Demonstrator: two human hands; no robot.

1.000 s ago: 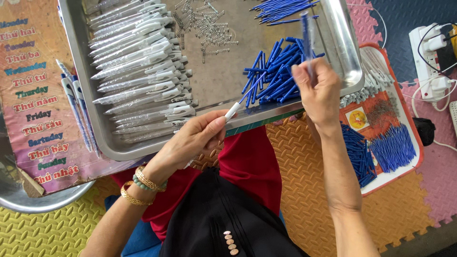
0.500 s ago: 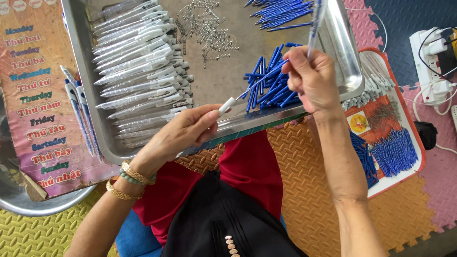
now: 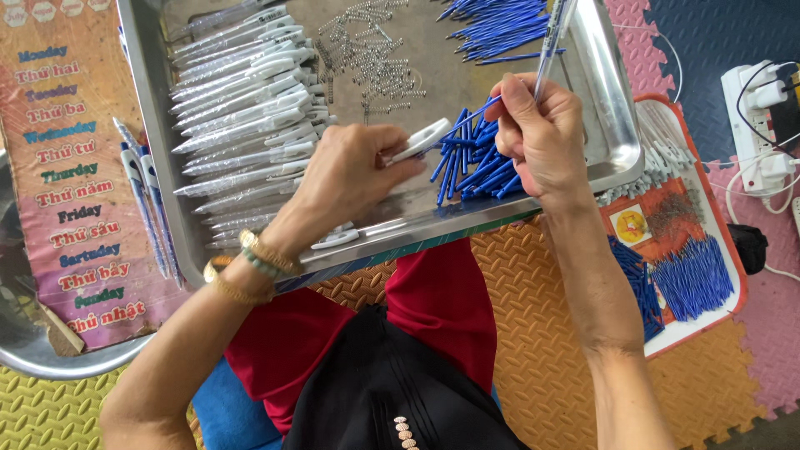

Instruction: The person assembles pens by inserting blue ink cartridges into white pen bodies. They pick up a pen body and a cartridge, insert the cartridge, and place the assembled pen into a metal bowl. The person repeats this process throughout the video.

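From the head camera, your left hand (image 3: 350,179) was closed around a white pen barrel (image 3: 423,137), pinching it over the metal tray (image 3: 621,125); your right hand (image 3: 542,137) was closed too, its grip on a blue refill (image 3: 467,125) angled toward the barrel's open end, with a finished-looking pen (image 3: 552,37) tucked upright between the same fingers; whether the refill's tip had entered the barrel, you could not tell from this view. The work looked partly done, as a judgement: a long row of white barrels (image 3: 242,108) lay on the tray's left side; a heap of loose blue refills (image 3: 471,162) lay just beneath your hands, and another bundle of refills (image 3: 500,25) lay at the tray's far edge; small metal springs (image 3: 371,58) were scattered between them, so plenty remained to assemble. A few assembled pens (image 3: 146,200) lay left of the tray; a red-rimmed tray (image 3: 737,283) on your right held more blue parts (image 3: 692,279).
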